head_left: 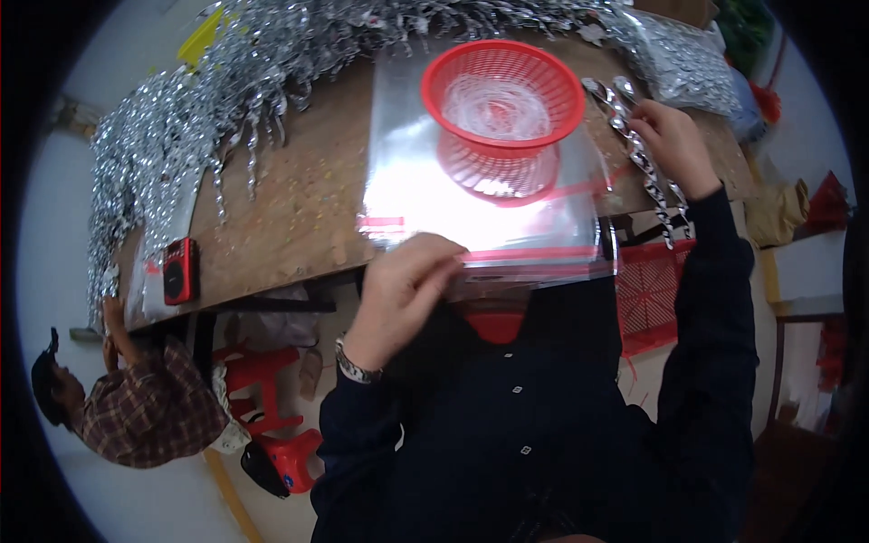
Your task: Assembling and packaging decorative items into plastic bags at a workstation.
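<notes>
Pinching the stack of clear plastic bags (480,208) at the desk's (299,199) near edge, left-hand fingers (425,271) meet thin, slippery film; right-hand fingers (656,136) grip limp, light silver strips (647,167).

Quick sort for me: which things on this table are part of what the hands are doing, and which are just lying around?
In use:
left hand pinching the clear bags
right hand holding a silver strip
red basket, standing on the bags

Lying about:
silver strip pile
packed bag of silver pieces
small red device
red stool under the table
</notes>
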Action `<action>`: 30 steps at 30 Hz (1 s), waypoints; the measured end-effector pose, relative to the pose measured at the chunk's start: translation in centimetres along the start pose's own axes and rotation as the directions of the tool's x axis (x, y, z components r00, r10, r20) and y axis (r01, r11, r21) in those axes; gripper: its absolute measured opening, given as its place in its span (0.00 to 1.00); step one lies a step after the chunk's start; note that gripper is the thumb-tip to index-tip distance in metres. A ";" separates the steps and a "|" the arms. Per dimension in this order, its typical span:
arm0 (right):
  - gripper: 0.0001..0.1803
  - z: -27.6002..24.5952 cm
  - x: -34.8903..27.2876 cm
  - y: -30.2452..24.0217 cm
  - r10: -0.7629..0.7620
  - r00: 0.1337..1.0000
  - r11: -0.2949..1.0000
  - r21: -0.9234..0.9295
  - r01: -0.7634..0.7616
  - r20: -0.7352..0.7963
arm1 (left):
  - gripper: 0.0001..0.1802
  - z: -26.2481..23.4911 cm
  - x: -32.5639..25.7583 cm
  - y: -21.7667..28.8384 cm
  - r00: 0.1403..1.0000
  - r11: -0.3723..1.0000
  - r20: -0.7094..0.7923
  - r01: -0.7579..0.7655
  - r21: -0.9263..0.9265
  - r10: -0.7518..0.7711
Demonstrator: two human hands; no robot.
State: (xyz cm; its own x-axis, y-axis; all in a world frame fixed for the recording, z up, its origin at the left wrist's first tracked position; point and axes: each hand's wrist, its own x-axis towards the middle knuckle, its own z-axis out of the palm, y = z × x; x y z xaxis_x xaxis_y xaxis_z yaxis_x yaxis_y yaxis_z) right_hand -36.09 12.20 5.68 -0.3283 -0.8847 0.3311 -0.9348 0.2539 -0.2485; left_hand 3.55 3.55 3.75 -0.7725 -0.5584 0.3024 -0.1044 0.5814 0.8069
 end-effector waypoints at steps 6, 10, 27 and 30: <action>0.08 -2.1 -5.2 -6.1 0.002 0.998 0.987 0.158 -0.012 0.065 | 0.10 -6.7 2.4 -7.2 0.909 0.928 -0.417 0.143 0.343 0.014; 0.08 -2.5 -8.0 -9.3 -0.058 0.994 0.950 0.311 0.026 0.094 | 0.13 -12.0 4.0 -12.9 0.880 0.776 -0.474 0.294 0.558 0.007; 0.10 -2.3 -13.7 -13.7 -0.115 0.964 0.862 0.506 -0.024 0.242 | 0.10 -15.0 9.6 -21.0 0.927 0.323 -0.352 0.297 0.899 0.130; 0.10 -1.4 -13.6 -13.8 -0.158 0.962 0.836 0.548 0.010 0.223 | 0.09 -14.2 8.2 -18.9 0.901 0.440 -0.407 0.308 0.843 0.149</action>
State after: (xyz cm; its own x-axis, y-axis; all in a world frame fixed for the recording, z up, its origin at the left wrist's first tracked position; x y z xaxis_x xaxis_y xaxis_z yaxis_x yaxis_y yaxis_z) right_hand -18.95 21.30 5.85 -0.1377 -0.9783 0.1546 -0.7107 -0.0111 -0.7034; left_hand 8.11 -20.37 -1.82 -0.4566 -0.6574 0.5994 -0.8124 0.5828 0.0204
